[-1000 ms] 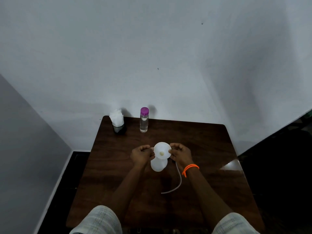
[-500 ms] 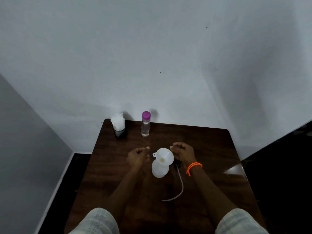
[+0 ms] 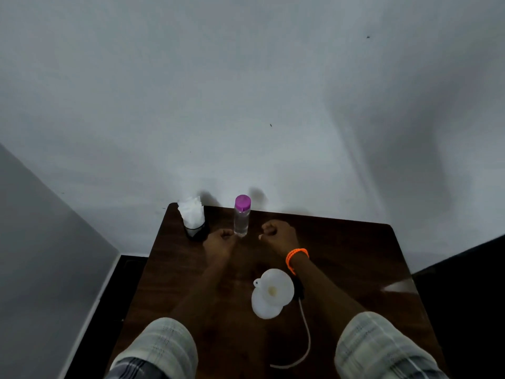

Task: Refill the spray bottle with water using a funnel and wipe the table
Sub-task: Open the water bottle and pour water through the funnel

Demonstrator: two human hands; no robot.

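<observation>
A clear water bottle (image 3: 241,218) with a purple cap stands near the table's far edge. My left hand (image 3: 220,238) hovers just left of its base, fingers curled, holding nothing. My right hand (image 3: 278,235), with an orange band on the wrist, is a little to the right of the bottle, also curled and not touching it. Closer to me, a white funnel (image 3: 275,287) sits in the neck of the white spray bottle (image 3: 263,307). The spray head's thin tube (image 3: 307,337) lies on the table to the right; the head itself is mostly hidden behind the funnel.
A black holder of white tissues (image 3: 193,218) stands at the far left corner of the dark wooden table (image 3: 355,255). The table backs onto a white wall. Dark floor lies on both sides.
Both hands let go of the funnel and moved forward to either side of the water bottle. The funnel stays seated in the spray bottle. The view has shifted closer.
</observation>
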